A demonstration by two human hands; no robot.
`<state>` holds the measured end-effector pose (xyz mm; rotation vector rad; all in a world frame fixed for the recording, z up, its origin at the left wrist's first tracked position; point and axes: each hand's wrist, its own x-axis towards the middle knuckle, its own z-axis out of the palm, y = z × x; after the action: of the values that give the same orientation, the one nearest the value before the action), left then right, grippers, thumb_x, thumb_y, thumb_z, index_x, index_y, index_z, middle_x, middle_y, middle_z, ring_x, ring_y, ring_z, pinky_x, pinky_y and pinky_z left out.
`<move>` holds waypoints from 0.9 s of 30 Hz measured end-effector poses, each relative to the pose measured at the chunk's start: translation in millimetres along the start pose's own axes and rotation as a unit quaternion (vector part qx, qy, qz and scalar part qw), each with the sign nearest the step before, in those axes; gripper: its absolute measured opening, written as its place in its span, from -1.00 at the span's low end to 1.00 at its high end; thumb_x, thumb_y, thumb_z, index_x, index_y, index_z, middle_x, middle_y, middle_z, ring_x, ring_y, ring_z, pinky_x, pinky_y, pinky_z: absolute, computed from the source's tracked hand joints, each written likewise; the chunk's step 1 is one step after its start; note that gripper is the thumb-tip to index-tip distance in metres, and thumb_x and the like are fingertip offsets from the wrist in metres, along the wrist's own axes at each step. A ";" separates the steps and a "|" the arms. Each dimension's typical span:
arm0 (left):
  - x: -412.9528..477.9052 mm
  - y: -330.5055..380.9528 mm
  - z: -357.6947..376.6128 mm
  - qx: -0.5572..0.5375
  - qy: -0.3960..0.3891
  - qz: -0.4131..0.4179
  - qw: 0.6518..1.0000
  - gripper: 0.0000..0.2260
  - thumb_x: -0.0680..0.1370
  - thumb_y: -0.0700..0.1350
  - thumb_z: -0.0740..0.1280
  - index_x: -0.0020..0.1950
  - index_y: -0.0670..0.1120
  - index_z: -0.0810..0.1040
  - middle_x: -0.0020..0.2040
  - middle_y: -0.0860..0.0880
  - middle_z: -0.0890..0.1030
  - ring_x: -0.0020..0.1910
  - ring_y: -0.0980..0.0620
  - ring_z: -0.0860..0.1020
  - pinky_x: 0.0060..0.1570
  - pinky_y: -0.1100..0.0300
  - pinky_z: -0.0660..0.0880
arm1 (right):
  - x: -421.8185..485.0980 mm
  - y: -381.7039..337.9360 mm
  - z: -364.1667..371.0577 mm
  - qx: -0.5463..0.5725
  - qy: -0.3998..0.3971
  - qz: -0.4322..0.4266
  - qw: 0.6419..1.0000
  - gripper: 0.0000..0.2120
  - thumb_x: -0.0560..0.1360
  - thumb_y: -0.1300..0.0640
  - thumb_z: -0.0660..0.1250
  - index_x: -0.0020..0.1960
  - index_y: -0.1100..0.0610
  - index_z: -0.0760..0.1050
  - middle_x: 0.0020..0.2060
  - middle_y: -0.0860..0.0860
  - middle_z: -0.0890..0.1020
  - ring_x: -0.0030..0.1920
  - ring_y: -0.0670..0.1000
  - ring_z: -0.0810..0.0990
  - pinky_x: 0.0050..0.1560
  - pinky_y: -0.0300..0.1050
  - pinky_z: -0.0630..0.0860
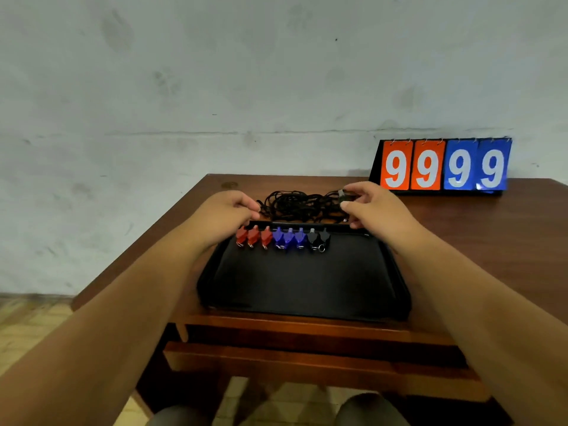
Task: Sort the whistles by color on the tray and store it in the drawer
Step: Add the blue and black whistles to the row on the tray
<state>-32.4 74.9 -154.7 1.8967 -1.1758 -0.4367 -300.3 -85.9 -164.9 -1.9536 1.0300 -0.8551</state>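
Observation:
A black tray (302, 281) lies on the wooden table. Along its far edge stands a row of whistles: three red whistles (253, 236) on the left, three blue whistles (289, 238) in the middle, two black whistles (319, 239) on the right. Behind the tray is a tangle of black cords (299, 206). My right hand (373, 207) pinches a black whistle (344, 195) above the cords' right end. My left hand (229, 212) hovers at the cords' left end with fingers curled; it seems to pinch a cord.
A flip scoreboard (444, 164) reading 9 9 9 9 stands at the table's back right. A drawer (307, 358) is pulled partly out under the table's front edge (276, 321). A white wall rises behind; my knees show at the bottom.

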 end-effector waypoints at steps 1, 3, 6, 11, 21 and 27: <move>-3.7 -0.7 2.0 0.000 0.002 0.002 1.000 -0.87 0.62 -0.15 0.46 0.07 0.08 0.73 -0.04 0.12 0.76 0.04 0.07 0.70 0.11 0.08 0.63 | -6.2 1.0 2.7 -0.004 -0.006 0.005 1.000 -0.63 0.66 0.11 0.44 0.46 0.01 0.57 0.05 -0.01 0.70 -0.02 -0.03 0.75 0.04 -0.09 0.73; -10.3 -2.4 4.0 0.003 0.006 0.006 1.000 -0.85 0.63 -0.15 0.44 0.07 0.10 0.72 -0.07 0.18 0.77 0.02 0.09 0.71 0.13 0.07 0.63 | -14.4 7.6 10.4 -0.018 -0.008 0.026 0.999 -0.68 0.65 0.12 0.46 0.40 0.04 0.62 -0.02 0.00 0.74 -0.08 -0.02 0.77 0.01 -0.09 0.74; -18.8 -7.7 3.7 -0.007 0.021 0.001 1.000 -0.82 0.66 -0.18 0.38 0.09 0.09 0.71 -0.02 0.14 0.77 0.04 0.13 0.71 0.09 0.14 0.61 | -22.2 18.6 21.9 -0.012 -0.004 0.077 0.997 -0.78 0.63 0.09 0.49 0.26 0.08 0.70 -0.11 0.03 0.77 -0.15 0.02 0.79 0.04 -0.01 0.76; -26.3 -24.8 7.3 -0.019 0.063 -0.040 0.997 -0.84 0.65 -0.19 0.39 0.07 0.06 0.70 0.04 0.05 0.74 0.07 0.06 0.68 0.02 0.18 0.52 | -27.7 23.5 32.1 -0.033 0.012 0.096 0.995 -0.87 0.65 0.05 0.46 0.17 0.04 0.70 -0.17 0.02 0.77 -0.22 -0.03 0.73 -0.10 -0.17 0.61; -26.5 -42.3 16.9 -0.022 0.085 -0.048 0.995 -0.79 0.69 -0.21 0.32 0.10 0.06 0.69 0.02 0.11 0.74 0.06 0.11 0.65 0.05 0.18 0.51 | -25.9 38.1 41.2 -0.038 0.028 0.075 0.996 -0.86 0.65 -0.01 0.44 0.15 -0.04 0.73 -0.09 -0.04 0.74 -0.07 0.00 0.72 0.15 0.04 0.67; -28.4 -46.3 18.4 -0.001 0.084 -0.042 0.996 -0.82 0.70 -0.19 0.31 0.07 0.05 0.65 0.03 0.10 0.72 -0.03 0.11 0.62 -0.14 0.21 0.46 | -23.2 39.3 42.4 -0.081 0.035 0.075 0.993 -0.80 0.66 -0.08 0.42 0.20 -0.05 0.72 0.08 -0.09 0.71 0.08 0.01 0.70 0.21 0.05 0.64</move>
<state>-32.6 100.1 -206.2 1.9470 -0.9879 -0.3167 -290.6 -68.1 -223.8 -1.9615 1.3054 -0.7827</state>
